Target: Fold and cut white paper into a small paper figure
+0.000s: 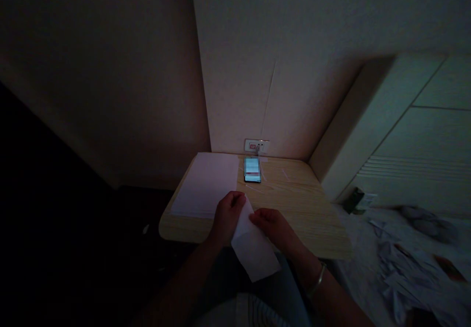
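A sheet of white paper (pixel 255 254), creased across its middle and narrowing to a point at the top, is held over the table's front edge. My left hand (pixel 227 215) pinches it near the upper tip. On its right edge, a little lower, the fingers of my right hand (pixel 271 223) are closed. The paper's lower part hangs above my lap. Beyond my hands lies a phone (pixel 252 170) with its screen lit. A stack of white paper (pixel 208 182) rests on the table's left side, close to my left hand.
The small wooden table (pixel 305 214) stands against the wall. Thin paper strips (pixel 285 174) lie on it. Above its back edge is a wall socket (pixel 256 146) with a plug in it. A bed (pixel 371 248) with scattered items is at the right. The room is dim.
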`<control>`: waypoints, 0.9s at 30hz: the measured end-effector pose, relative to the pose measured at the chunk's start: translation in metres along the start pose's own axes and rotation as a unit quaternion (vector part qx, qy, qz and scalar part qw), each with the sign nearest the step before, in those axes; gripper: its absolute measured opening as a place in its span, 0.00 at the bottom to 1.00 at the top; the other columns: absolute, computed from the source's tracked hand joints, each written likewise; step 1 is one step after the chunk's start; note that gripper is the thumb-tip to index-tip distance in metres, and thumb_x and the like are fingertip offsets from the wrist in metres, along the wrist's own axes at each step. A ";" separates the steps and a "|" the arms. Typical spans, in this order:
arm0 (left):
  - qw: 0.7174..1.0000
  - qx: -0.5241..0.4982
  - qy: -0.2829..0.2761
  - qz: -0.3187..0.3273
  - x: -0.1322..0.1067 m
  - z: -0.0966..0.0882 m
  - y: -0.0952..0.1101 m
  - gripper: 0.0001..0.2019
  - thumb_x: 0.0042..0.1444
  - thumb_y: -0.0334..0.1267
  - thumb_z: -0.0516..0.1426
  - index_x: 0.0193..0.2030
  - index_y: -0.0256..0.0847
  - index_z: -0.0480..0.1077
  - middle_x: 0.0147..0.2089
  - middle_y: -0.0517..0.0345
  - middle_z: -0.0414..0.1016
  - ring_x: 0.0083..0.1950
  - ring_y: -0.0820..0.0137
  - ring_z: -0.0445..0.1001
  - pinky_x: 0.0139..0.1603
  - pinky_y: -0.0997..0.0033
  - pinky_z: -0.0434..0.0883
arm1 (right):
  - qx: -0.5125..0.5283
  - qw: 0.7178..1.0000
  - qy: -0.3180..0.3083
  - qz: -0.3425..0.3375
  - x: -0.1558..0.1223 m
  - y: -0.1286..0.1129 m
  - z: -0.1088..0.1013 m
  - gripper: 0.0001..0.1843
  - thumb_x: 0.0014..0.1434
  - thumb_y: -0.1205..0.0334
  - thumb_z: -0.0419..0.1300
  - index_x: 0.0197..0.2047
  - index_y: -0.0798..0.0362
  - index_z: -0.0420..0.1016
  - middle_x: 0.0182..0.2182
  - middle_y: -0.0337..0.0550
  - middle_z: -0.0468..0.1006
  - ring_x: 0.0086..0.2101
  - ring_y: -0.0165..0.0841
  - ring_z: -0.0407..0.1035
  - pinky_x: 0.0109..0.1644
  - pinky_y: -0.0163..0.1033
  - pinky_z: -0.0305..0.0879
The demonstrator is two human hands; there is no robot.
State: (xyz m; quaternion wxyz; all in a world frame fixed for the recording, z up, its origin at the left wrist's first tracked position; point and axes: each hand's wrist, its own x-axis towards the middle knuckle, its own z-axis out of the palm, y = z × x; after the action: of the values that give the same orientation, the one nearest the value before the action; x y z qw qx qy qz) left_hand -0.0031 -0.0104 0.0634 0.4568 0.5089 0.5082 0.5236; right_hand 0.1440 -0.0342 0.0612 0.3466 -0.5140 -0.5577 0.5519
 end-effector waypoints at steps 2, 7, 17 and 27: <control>0.999 0.011 -0.030 -0.025 0.000 -0.002 -0.004 0.13 0.50 0.45 0.56 0.33 0.35 0.71 0.30 0.57 0.73 0.31 0.71 0.69 0.32 0.74 0.64 | -0.001 0.999 0.035 -0.007 0.003 0.004 -0.003 0.17 0.51 0.48 0.59 0.24 0.55 0.70 0.17 0.34 0.67 0.18 0.25 0.55 0.21 0.31 0.50; 0.983 -0.011 -0.127 -0.130 -0.007 -0.011 -0.015 0.13 0.43 0.44 0.61 0.26 0.34 0.70 0.23 0.60 0.71 0.25 0.72 0.67 0.28 0.73 0.63 | -0.001 0.995 0.094 -0.014 0.008 0.013 -0.013 0.17 0.52 0.49 0.58 0.24 0.55 0.69 0.18 0.35 0.67 0.19 0.26 0.56 0.22 0.32 0.51; 0.977 -0.091 -0.102 -0.165 -0.010 -0.022 -0.010 0.14 0.37 0.36 0.64 0.33 0.34 0.71 0.27 0.60 0.72 0.27 0.74 0.69 0.29 0.75 0.65 | 0.037 0.996 0.076 -0.018 0.010 0.015 -0.012 0.18 0.52 0.47 0.58 0.26 0.55 0.69 0.18 0.36 0.67 0.20 0.26 0.57 0.23 0.32 0.52; 0.980 -0.099 -0.074 -0.156 -0.013 -0.038 -0.015 0.15 0.36 0.37 0.65 0.33 0.35 0.70 0.23 0.61 0.72 0.26 0.73 0.70 0.31 0.72 0.68 | 0.024 0.990 0.141 -0.023 0.005 0.007 -0.019 0.17 0.52 0.49 0.58 0.23 0.54 0.67 0.17 0.34 0.63 0.19 0.25 0.54 0.22 0.32 0.49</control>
State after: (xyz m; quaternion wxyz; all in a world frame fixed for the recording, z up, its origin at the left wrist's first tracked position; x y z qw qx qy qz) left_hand -0.0404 -0.0252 0.0492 0.6173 0.4125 0.4918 0.4549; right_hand 0.1625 -0.0253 0.0560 0.4463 -0.5653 -0.5014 0.4795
